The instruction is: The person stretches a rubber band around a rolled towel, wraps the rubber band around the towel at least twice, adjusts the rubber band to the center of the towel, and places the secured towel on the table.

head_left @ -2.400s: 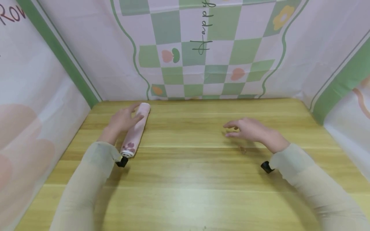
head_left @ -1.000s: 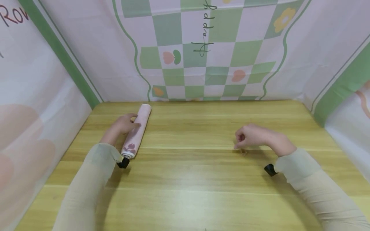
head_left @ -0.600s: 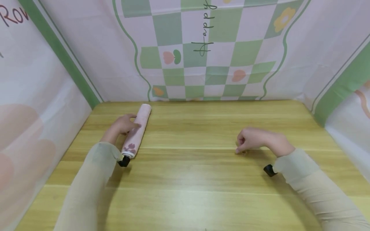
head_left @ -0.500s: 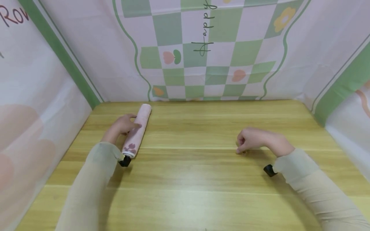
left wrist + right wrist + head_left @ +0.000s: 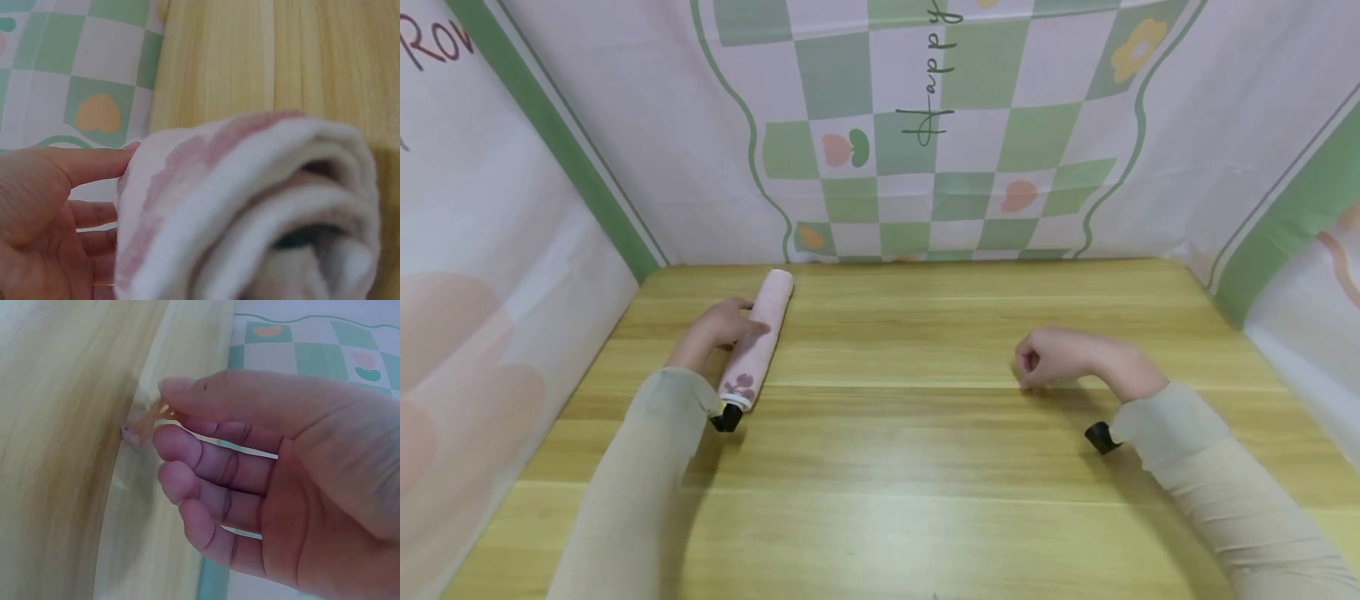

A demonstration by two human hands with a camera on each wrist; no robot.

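Note:
A pink towel (image 5: 772,302), rolled into a long tube with dark pink flowers near its front end, lies at the table's left. My left hand (image 5: 718,327) holds the roll at its left side, thumb on its upper face and fingers beside it. In the left wrist view the rolled layers of the towel (image 5: 250,187) show, and the far fingertips are hidden behind it. On the right, my right hand (image 5: 1060,356) is just above the table. Its thumb and forefinger pinch a small tan rubber band (image 5: 147,424), bunched in loops; the other fingers are loosely curled.
The wooden table (image 5: 887,433) has a printed cloth (image 5: 902,200) with green checks standing along its back edge. More cloth hangs at the left and right sides. Black wrist cameras sit below both cuffs.
My left hand has settled from reaching over the towel to holding it. My right hand has come down to the rubber band, pinched it and lifted it slightly. The towel's front end has shifted slightly right.

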